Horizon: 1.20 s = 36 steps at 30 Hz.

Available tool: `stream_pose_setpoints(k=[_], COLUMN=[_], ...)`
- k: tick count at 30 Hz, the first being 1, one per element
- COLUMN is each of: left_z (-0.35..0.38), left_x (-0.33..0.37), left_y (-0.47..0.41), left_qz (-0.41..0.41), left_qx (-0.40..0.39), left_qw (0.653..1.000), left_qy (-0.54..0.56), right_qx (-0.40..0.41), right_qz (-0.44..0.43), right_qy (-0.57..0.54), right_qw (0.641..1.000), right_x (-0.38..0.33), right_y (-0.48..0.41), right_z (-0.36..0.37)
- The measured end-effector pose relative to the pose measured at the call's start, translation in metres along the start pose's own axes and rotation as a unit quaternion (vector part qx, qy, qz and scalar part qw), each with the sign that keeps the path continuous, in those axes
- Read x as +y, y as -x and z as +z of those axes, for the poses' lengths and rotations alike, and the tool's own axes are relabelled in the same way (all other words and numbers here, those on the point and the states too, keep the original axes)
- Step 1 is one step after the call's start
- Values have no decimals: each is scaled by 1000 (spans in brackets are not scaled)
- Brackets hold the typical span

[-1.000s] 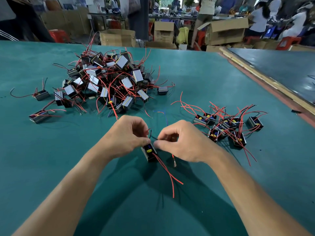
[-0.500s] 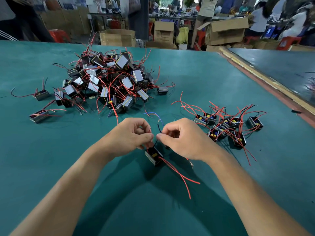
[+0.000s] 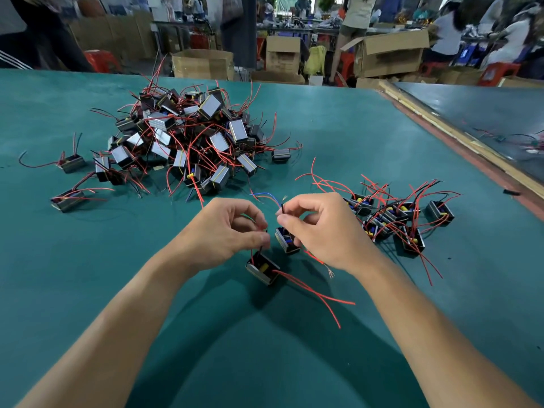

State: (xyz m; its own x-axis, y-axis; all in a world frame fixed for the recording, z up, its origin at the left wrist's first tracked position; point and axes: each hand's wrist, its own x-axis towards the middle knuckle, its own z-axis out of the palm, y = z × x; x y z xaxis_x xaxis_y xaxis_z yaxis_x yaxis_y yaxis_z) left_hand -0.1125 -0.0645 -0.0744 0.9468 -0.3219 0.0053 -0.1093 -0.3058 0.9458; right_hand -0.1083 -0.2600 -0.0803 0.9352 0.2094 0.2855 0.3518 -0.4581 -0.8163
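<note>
Small black box-shaped coil unit (image 3: pixel 263 268) with a yellow insert and a metal frame: sits tilted, low between the two wrists, over the teal table top (image 3: pixel 338 136); cannot tell whether touching it or just lifted off. Two thin red leads (image 3: pixel 313 292) out of its right side, trailing right and toward the near edge, crossing each other. Thin black lead (image 3: pixel 260 245) up out of its top and into the left hand (image 3: pixel 220 235): pinched there between thumb tip and curled forefinger, other fingers curled in above.

Right hand (image 3: pixel 329 231) just beside, fingertips near the left's but apart: thumb and forefinger closed on a short black wire end (image 3: pixel 282 208), tip poking up above the pinch, remaining fingers bent loosely. Second small black coil unit (image 3: pixel 287 241) with a blue insert directly under those right fingers, just beyond the first unit; cannot tell what holds it. Thin blue wire (image 3: pixel 266 196) arcing behind the gap between the hands.

Further out: small cluster of like units with red leads (image 3: pixel 393 217) just right of the right hand. Big tangled heap of black-and-silver units and red wire (image 3: pixel 188 136) beyond the left hand. One stray unit (image 3: pixel 68 200) well off to the left. Brown cardboard boxes (image 3: pixel 203 64) past the far table edge.
</note>
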Motion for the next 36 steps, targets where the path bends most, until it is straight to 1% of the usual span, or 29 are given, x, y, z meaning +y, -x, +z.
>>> stream_pose_setpoints(k=[6,10,19,23,32,36], left_z=[-1,0,3,2,2,3], left_x=[6,9,10,11,14,15], left_y=[3,4,4,5,6,6], left_qz=[25,21,8,13,-14,-22], left_qx=[9,7,14,15,12,16], left_qw=[997,993,994,992,997,996], left_qy=[75,115,110,124,81,80], right_qx=[-26,-28,-37,-55,-57,-50], right_qz=[-8,-18,-25,-29,-13,-20], right_qy=[-41,-49,-82,-69,-72,-73], right_qw=[999,998,996,996,996,996], right_x=[-1,-3,-5,-4,-3,-4], right_y=[2,3,4,4,4,3], right_z=[2,3,2,-1,-2,-2])
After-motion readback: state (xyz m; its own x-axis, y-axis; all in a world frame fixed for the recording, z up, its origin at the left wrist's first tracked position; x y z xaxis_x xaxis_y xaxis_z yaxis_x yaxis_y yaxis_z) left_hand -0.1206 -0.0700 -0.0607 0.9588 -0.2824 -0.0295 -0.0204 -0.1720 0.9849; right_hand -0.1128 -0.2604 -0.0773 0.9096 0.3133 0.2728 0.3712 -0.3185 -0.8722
